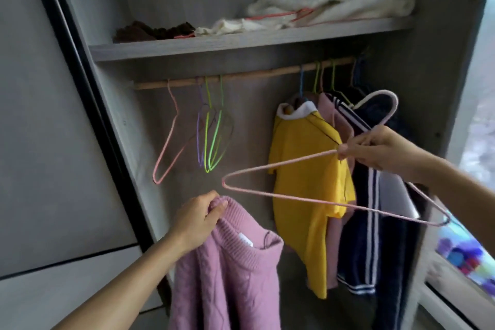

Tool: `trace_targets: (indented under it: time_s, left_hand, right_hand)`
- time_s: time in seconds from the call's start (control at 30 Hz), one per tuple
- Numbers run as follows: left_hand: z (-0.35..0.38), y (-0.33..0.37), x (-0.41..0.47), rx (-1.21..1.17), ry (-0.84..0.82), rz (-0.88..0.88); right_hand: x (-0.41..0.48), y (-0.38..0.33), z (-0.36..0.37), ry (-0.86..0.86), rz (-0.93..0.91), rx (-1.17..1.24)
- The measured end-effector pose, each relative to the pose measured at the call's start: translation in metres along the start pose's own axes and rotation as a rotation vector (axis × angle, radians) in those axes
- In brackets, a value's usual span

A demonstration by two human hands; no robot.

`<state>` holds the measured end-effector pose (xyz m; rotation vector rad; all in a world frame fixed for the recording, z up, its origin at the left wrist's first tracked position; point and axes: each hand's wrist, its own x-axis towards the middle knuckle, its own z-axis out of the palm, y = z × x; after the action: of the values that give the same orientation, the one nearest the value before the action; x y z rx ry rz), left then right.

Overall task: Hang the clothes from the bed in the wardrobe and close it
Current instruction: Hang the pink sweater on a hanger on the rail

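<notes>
Two hands work before the open wardrobe [428, 35]. The left hand [198, 220] clutches the ribbed collar of one pink sweater [227, 281], which hangs from that grip, low in front of the wardrobe's left half. The right hand [380, 149] pinches one pink hanger [294, 199] at its neck. The hanger is tilted, hook uppermost, and clear of the rail [241, 75]. On the rail's left part I count four empty hangers: one pale pink hanger [166, 146], one purple hanger [198, 136] and two green hangers [206, 142]. Further right hang one yellow shirt [302, 169], one pink garment [328, 104] and navy striped clothes [372, 236], too overlapped to count. One shelf [241, 41] above carries folded piles.
</notes>
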<state>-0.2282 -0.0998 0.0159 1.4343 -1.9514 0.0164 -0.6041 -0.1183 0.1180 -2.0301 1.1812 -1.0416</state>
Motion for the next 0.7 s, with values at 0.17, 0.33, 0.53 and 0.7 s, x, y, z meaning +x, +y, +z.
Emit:
trace_targets:
  time_s: [0.17, 0.33, 0.53, 0.7]
  left_hand:
    - [0.013, 0.02, 0.005, -0.04, 0.01, 0.013]
    - [0.017, 0.045, 0.009, -0.056, 0.027, 0.05]
    - [0.014, 0.06, 0.013, -0.046, 0.053, 0.05]
    - [0.022, 0.078, 0.019, 0.017, 0.063, 0.101]
  right_hand:
    - [-0.027, 0.007, -0.013, -0.133, 0.039, -0.139]
    - [-0.03, 0.026, -0.019, -0.085, 0.061, -0.107]
    - [-0.032, 0.02, -0.054, -0.058, 0.021, 0.031]
    - [-0.019, 0.037, -0.032, -0.149, 0.084, -0.107]
